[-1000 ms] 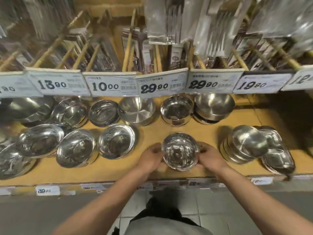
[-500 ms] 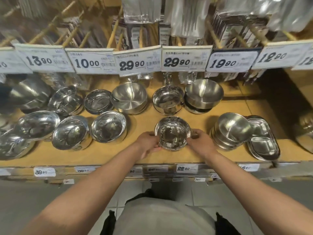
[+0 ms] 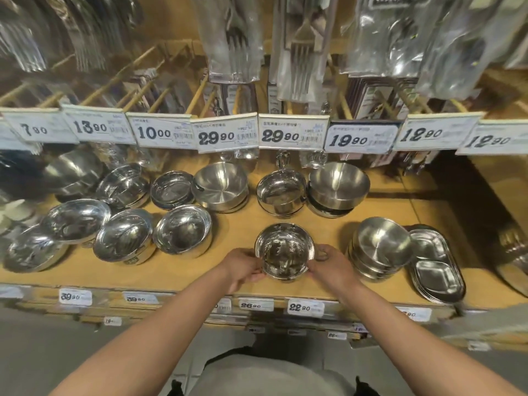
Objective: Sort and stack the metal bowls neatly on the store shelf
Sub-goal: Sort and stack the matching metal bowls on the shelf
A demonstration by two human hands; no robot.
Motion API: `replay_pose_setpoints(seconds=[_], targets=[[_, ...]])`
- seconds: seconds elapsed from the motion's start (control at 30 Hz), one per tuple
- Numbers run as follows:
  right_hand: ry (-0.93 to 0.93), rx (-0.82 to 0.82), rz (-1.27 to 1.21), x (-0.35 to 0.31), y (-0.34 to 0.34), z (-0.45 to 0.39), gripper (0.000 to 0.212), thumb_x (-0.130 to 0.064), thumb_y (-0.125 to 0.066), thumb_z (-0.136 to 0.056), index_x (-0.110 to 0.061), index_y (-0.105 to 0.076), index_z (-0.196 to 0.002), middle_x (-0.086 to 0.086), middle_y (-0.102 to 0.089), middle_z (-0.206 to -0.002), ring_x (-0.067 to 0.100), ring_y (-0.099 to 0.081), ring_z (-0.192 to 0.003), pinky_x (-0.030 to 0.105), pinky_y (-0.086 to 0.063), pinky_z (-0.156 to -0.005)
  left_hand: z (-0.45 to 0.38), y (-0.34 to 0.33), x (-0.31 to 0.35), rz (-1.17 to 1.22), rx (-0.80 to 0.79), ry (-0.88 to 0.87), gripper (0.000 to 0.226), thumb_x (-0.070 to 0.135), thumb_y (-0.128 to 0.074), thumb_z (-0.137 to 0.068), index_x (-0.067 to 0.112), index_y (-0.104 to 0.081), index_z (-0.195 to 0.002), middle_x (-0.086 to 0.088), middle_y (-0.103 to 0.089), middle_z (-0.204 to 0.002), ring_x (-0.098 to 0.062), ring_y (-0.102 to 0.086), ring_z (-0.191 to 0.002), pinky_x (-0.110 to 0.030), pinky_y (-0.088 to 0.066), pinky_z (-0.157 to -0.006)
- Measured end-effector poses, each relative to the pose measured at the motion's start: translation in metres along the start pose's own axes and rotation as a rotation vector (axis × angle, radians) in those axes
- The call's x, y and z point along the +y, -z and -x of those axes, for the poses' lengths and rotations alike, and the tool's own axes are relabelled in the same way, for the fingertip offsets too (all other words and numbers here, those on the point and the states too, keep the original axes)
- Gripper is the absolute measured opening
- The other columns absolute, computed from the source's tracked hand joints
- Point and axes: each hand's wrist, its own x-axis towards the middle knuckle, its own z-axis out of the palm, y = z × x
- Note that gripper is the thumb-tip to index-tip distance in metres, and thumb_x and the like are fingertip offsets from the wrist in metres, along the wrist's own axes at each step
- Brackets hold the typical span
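The tan wooden store shelf (image 3: 234,232) carries all the metalware, with a row of white price tags (image 3: 225,135) hanging above it; the tags read 7.90, 13.90, 10.00, 29.90, 29.90, 19.90, 12.90 and 12.90. Clear packets of steel forks (image 3: 303,50) hang above the tags.

At the shelf's right front lie flat oval steel divided trays (image 3: 437,270), stacked. Just beside them, on their left, is a stack of brushed steel bowls (image 3: 380,250), the top one tilted. At the back stand a wide brushed steel bowl (image 3: 220,184) and a second brushed steel bowl stack (image 3: 337,187), with a shiny handled steel cup (image 3: 280,192) between them. Shiny polished steel bowls (image 3: 125,238) fill the left side, leaning at angles.

The small shiny straight-walled steel bowl (image 3: 284,251) sits upright at the shelf's front centre. My left hand (image 3: 243,267) grips its left wall with curled fingers. My right hand (image 3: 331,265) grips its right wall likewise.
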Motion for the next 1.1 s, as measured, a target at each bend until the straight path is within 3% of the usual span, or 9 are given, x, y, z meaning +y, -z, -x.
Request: replay_pose_setpoints(seconds=[0.13, 0.23, 0.37, 0.47, 0.63, 0.87, 0.93, 1.0, 1.1], targets=[[0.024, 0.048, 0.058, 0.001, 0.0, 0.002, 0.016, -0.017, -0.072, -0.086, -0.026, -0.062, -0.095, 0.001, -0.073, -0.099, 0.018, -0.07, -0.086, 0.031, -0.058, -0.077, 0.011, 0.005, 0.003, -0.015, 0.041, -0.011, 0.032, -0.001, -0.064, -0.094, -0.002, -0.06, -0.127, -0.021, -0.072, -0.115, -0.024, -0.07, -0.097, -0.021, -0.062, -0.063], [0.078, 0.114, 0.137, -0.005, 0.002, 0.007, 0.02, -0.021, -0.065, -0.09, -0.016, -0.064, -0.11, 0.003, -0.071, -0.1, 0.013, -0.064, -0.083, 0.022, -0.046, -0.06, 0.024, 0.019, 0.009, -0.023, 0.087, -0.052, 0.019, 0.005, -0.063, -0.097, 0.008, -0.066, -0.115, -0.012, -0.071, -0.118, -0.023, -0.071, -0.097, -0.02, -0.061, -0.062], [0.253, 0.243, 0.184, -0.026, -0.006, 0.015, 0.02, -0.017, -0.064, -0.094, -0.008, -0.062, -0.112, 0.007, -0.068, -0.097, 0.027, -0.063, -0.093, 0.033, -0.043, -0.078, 0.045, 0.056, 0.008, 0.005, 0.18, -0.165, 0.007, 0.009, -0.068, -0.094, 0.012, -0.067, -0.1, -0.003, -0.076, -0.1, -0.016, -0.074, -0.089, -0.026, -0.062, -0.071], [0.362, 0.175, 0.208, -0.044, -0.022, 0.021, 0.031, -0.017, -0.062, -0.096, -0.009, -0.061, -0.126, -0.004, -0.064, -0.097, 0.013, -0.058, -0.089, 0.016, -0.039, -0.076, 0.061, 0.088, 0.0, 0.01, 0.249, -0.243, 0.008, 0.007, -0.063, -0.096, 0.013, -0.067, -0.1, 0.01, -0.074, -0.072, 0.001, -0.07, -0.063, -0.016, -0.054, -0.055], [0.326, 0.005, 0.154, -0.068, -0.069, 0.02, 0.028, -0.021, -0.057, -0.098, -0.016, -0.062, -0.126, -0.003, -0.062, -0.109, 0.01, -0.054, -0.094, 0.01, -0.039, -0.068, 0.082, 0.139, -0.021, 0.08, 0.401, -0.251, 0.013, 0.007, -0.058, -0.099, 0.011, -0.066, -0.108, 0.001, -0.067, -0.092, -0.012, -0.064, -0.082, -0.022, -0.055, -0.063], [0.318, -0.182, 0.26, -0.096, -0.144, 0.015, 0.034, -0.026, -0.055, -0.1, -0.019, -0.058, -0.133, 0.0, -0.063, -0.125, 0.015, -0.055, -0.11, 0.028, -0.041, -0.089, 0.107, 0.209, -0.053, 0.181, 0.537, -0.251, 0.014, 0.011, -0.055, -0.102, 0.005, -0.066, -0.109, -0.006, -0.066, -0.091, -0.016, -0.064, -0.08, -0.023, -0.057, -0.065], [0.346, -0.187, 0.3, -0.105, -0.171, 0.012, 0.032, -0.026, -0.056, -0.098, -0.019, -0.062, -0.129, -0.003, -0.066, -0.12, 0.01, -0.058, -0.102, 0.018, -0.044, -0.084, 0.112, 0.233, -0.061, 0.216, 0.557, -0.241, 0.012, 0.008, -0.055, -0.101, 0.008, -0.067, -0.105, -0.002, -0.069, -0.087, -0.012, -0.066, -0.076, -0.021, -0.056, -0.064], [0.362, -0.202, 0.29, -0.114, -0.198, 0.009, 0.03, -0.023, -0.057, -0.097, -0.018, -0.063, -0.126, -0.007, -0.063, -0.112, -0.006, -0.053, -0.087, -0.002, -0.037, -0.066, 0.117, 0.257, -0.067, 0.244, 0.575, -0.228, 0.015, 0.005, -0.054, -0.1, 0.013, -0.067, -0.098, 0.006, -0.071, -0.073, -0.004, -0.068, -0.065, -0.02, -0.056, -0.061], [0.331, -0.249, 0.241, -0.129, -0.236, 0.011, 0.028, -0.021, -0.057, -0.097, -0.019, -0.063, -0.124, -0.003, -0.066, -0.114, -0.001, -0.059, -0.09, 0.002, -0.045, -0.074, 0.123, 0.293, -0.073, 0.282, 0.596, -0.204, 0.015, 0.003, -0.054, -0.099, 0.012, -0.067, -0.098, 0.002, -0.068, -0.075, -0.005, -0.066, -0.065, -0.018, -0.057, -0.059]])
